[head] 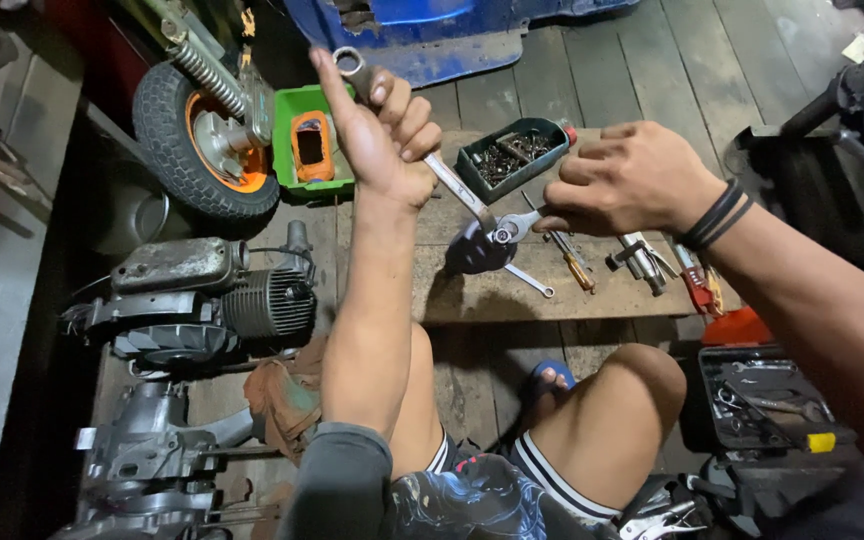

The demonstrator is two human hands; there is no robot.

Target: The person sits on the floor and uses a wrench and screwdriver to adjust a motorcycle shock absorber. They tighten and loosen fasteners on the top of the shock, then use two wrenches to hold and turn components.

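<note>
The left hand (387, 130) is fisted round a long spanner (432, 165), thumb up the shank; the right hand (627, 175) pinches a second, smaller spanner (520, 224) at three o'clock of a dark metal part (477, 250), which sits over the wooden board (512, 295); both heads meet on one fastener; best, it seems, to keep the small spanner braced and swing the long one squarely. The fastener itself is tiny and shadowed; the right fingertips are tucked under; the tin of bolts (514, 155) sits at twelve o'clock.
</note>
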